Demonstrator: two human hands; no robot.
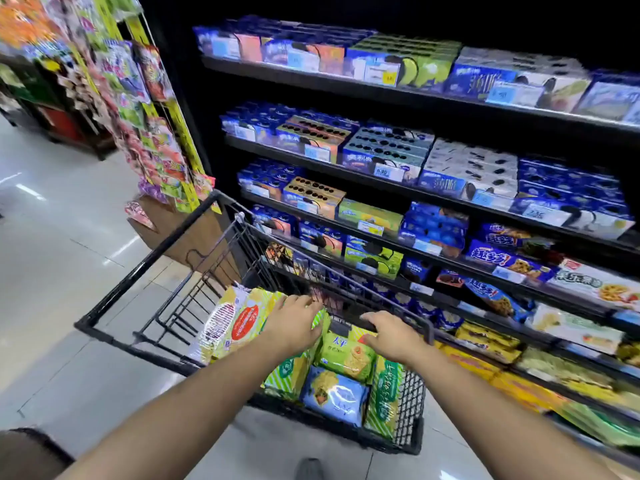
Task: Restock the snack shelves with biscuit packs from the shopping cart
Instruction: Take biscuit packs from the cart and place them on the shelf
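A black wire shopping cart (114, 336) stands in front of me and holds several biscuit packs, green (348, 355), blue (334, 396) and striped (289, 372). My left hand (294, 323) grips the right end of a yellow biscuit pack (232, 323) with a red label, held at the height of the cart's near rim. My right hand (391, 337) grips the cart's right rim, fingers curled over the bar. The snack shelves (346, 81) rise to the right, packed with blue cookie boxes (384, 154); lower tiers hold yellow and green packs (485, 341).
A strip of hanging candy bags (152, 133) lines the shelf end at the left. A brown cardboard box (194, 233) sits on the floor behind the cart. Tiled floor (52, 237) stretches to the left. My shoe (310, 469) shows below the cart.
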